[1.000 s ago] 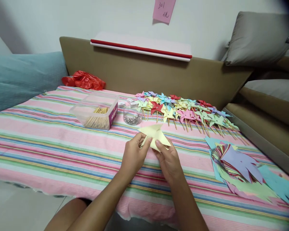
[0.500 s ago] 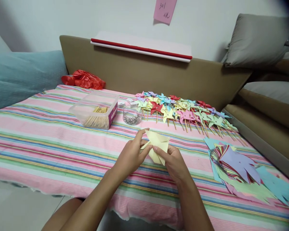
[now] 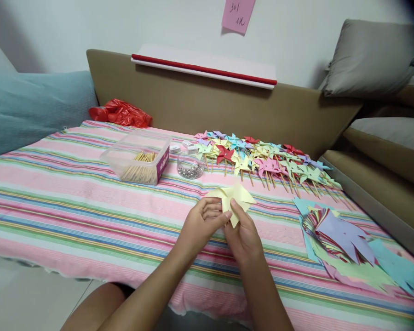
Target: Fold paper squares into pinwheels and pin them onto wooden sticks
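Note:
A pale yellow paper pinwheel (image 3: 240, 196) is between my two hands above the striped cloth, its blades folded in toward the middle. My right hand (image 3: 243, 230) grips it from below, with the thumb pressed near its centre. On its left side, my left hand (image 3: 207, 217) has curled fingers and the thumb against the lower part of the paper. Fingers cover part of the pinwheel's middle, and no stick shows on it. Beyond the hands, a clear round tub (image 3: 190, 167) holds small silvery pins.
A clear plastic box (image 3: 131, 156) of wooden sticks stands left of the tub. Finished pinwheels (image 3: 262, 156) on sticks lie at the back right. Cut paper blanks (image 3: 345, 234) are stacked at the right. A red plastic bag (image 3: 124, 114) lies by the backrest.
The yellow paper has turned and opened toward me, now showing its pinwheel shape. My right hand has shifted under it, and my left hand has moved slightly right.

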Demonstrator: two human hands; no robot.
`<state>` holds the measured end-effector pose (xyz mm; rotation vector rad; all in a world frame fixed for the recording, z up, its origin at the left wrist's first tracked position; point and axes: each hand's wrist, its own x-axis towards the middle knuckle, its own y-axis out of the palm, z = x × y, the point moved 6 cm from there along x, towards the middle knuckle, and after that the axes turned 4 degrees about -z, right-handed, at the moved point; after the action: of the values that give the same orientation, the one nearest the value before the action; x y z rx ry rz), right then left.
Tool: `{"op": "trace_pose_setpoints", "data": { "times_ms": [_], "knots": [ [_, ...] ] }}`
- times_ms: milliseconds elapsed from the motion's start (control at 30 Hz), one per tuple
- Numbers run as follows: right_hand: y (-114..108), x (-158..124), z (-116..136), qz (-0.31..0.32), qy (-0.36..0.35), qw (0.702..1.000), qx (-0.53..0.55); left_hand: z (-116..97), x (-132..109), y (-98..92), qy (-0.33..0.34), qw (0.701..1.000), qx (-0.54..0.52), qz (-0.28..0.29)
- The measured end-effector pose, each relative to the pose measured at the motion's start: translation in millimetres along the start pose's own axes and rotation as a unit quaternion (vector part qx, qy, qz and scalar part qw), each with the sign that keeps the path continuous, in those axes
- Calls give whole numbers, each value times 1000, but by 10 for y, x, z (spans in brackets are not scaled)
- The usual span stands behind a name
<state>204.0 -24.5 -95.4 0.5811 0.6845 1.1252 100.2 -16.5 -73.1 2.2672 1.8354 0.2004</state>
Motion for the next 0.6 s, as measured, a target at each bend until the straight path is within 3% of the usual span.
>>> {"op": "trace_pose_setpoints", "data": {
  "times_ms": [167,367,600],
  "knots": [
    [-3,-16,-56,-20,-3,1000,22,14,-11,71,16,999,-32,-38],
    [48,-41,-71,-8,-27,999,-15,6,8,27,18,993,-89,-78],
    [65,-47,-90,25,-46,995,-81,20,4,37,-15,985,-155,-69]
  ]
}}
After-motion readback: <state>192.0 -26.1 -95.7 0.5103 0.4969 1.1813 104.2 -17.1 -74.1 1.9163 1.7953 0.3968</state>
